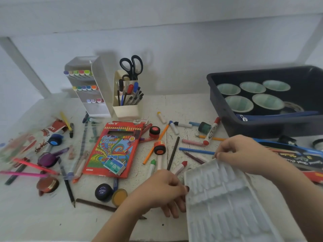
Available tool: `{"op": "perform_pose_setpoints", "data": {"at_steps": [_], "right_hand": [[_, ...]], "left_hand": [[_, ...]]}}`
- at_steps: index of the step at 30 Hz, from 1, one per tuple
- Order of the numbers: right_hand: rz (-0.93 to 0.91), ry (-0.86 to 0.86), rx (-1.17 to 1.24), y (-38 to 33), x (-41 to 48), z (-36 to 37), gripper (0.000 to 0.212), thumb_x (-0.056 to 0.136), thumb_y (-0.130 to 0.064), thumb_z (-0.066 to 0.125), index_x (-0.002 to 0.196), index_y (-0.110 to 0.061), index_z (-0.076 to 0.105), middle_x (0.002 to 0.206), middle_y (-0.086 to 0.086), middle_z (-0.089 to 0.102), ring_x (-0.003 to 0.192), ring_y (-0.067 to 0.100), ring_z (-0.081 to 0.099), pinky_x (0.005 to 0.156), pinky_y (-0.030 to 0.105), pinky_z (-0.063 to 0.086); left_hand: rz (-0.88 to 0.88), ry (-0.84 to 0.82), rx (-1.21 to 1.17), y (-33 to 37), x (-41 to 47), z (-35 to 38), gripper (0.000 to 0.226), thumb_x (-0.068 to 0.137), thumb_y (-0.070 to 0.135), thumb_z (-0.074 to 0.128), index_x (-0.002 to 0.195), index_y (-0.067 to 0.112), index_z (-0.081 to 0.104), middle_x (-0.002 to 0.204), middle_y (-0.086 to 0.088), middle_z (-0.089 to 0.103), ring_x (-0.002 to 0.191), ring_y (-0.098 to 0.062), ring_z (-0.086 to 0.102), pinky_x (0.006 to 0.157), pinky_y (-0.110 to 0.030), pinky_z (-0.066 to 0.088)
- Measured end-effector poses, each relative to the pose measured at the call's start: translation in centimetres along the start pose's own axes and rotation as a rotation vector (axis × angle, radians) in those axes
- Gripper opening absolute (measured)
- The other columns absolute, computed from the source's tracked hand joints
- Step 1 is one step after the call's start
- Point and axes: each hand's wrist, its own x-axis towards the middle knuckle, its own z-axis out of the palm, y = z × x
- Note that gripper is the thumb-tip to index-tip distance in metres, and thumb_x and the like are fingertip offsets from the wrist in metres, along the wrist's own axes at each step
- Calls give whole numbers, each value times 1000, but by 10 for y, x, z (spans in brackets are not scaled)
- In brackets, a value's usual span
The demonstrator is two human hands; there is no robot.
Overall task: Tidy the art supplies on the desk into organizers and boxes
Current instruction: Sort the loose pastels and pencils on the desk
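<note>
white ridged tray (pixel 225 198) pinched by left hand (pixel 162 191) and right hand (pixel 244 152); dark bin (pixel 262 127) holds five cups (pixel 239 103).

Probably a home craft desk (pixel 183 105): scattered pencils, paint pots, a marker organizer (pixel 87 86) against a plain wall.

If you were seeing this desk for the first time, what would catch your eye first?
Front right, the left hand and right hand pinch a white moulded plastic tray by its edges. Mid-desk, a red cardboard coloured-pencil box lies among scattered pencils; a dark blue plastic tub sits back right.
</note>
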Motion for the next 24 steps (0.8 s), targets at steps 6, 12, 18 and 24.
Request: {"op": "perform_pose_setpoints", "data": {"at_steps": [6,12,18,24], "right_hand": [[-1,-136,-127,-1,-5,0,21,89,-25,55,72,-33,61,83,-13,63,78,2,59,58,15,44],[-80,-48,-96,1,3,13,21,91,-27,54,72,-35,57,86,-19,60,83,-3,55,66,15,43],[-167,8,-100,-2,19,34,18,90,-25,55,79,-39,57,86,-20,56,84,-3,52,73,17,42],[-208,97,-123,-6,29,47,19,87,-24,57,83,-42,57,83,-20,54,78,-2,47,71,24,39]], "left_hand": [[-46,-84,22,-2,0,7,28,93,18,53,68,10,62,56,1,66,42,-10,59,39,-18,43],[-62,115,71,-5,4,-1,28,93,15,51,67,8,60,53,1,65,41,-11,59,39,-18,42],[-59,290,166,-15,9,-17,29,92,17,53,65,10,58,51,0,65,43,-11,61,42,-19,45],[-43,425,238,-19,10,-32,26,89,16,55,66,7,62,54,-4,67,45,-13,64,43,-20,47]]}}
